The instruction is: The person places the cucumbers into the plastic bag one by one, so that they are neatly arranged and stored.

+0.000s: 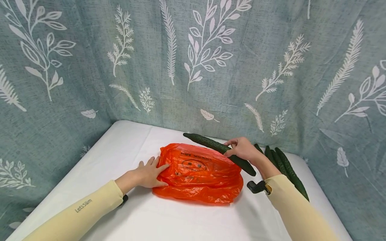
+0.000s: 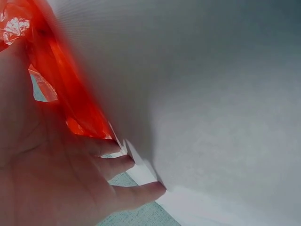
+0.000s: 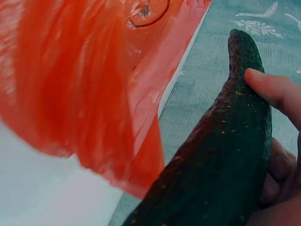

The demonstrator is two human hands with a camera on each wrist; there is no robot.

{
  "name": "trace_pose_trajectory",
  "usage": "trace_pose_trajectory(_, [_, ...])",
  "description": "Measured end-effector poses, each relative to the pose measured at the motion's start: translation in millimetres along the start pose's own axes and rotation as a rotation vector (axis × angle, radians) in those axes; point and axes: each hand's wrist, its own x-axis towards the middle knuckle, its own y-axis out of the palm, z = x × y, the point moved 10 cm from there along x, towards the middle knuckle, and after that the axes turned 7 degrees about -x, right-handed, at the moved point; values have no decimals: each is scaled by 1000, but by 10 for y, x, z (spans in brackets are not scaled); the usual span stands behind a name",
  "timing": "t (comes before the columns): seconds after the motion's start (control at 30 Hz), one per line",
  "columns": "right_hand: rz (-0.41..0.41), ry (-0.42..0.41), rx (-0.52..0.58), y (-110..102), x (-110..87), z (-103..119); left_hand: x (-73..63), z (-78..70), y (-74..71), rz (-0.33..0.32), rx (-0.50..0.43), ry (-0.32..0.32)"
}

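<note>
The left hand is spread, its fingers straight and gripping nothing; one finger and the thumb rest against the near end of an orange-red plastic bag. The bag lies on the table between the two hands, crinkled and bulging. What is inside cannot be told. Its film looks thin, light and slippery, likely to slide or fold under a push and to tear if snagged, so a flat hand at its end, or a pinch on its edge, should suit it better than a hard tug.

Right of that hand, over the bag's upper edge, slants a long dark cucumber; whether it touches the film is unclear. The right hand grasps it between thumb and fingers, a little off its middle, so the longer, tapering part reaches out leftward from the grip and a short blunt part points down to the right. It should feel firm, stiff and moderately heavy; the bumpy skin probably gives purchase, though a sharp bend could snap it. Holding closer to the middle would likely balance it better.

Beyond the right wrist, several more cucumbers lie side by side on the table.
</note>
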Motion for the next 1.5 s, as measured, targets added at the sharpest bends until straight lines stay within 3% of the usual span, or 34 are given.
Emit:
trace_pose_trajectory(0.27, [69,-92,-36,212,164,238,7,-4,7,2,-7,4])
trace_pose_trajectory(0.5, [134,-120,-78,392,252,362,20,0,18,-4,0,5])
trace_pose_trajectory(0.87, [156,-162,-192,510,417,490,25,16,-10,-12,7,3])
trace_pose_trajectory(1.23, [150,-169,-194,657,551,428,-16,13,-2,-8,16,6])
trace_pose_trajectory(1.5, [132,-167,-272,746,597,305,-52,-1,-9,-5,-3,-1])
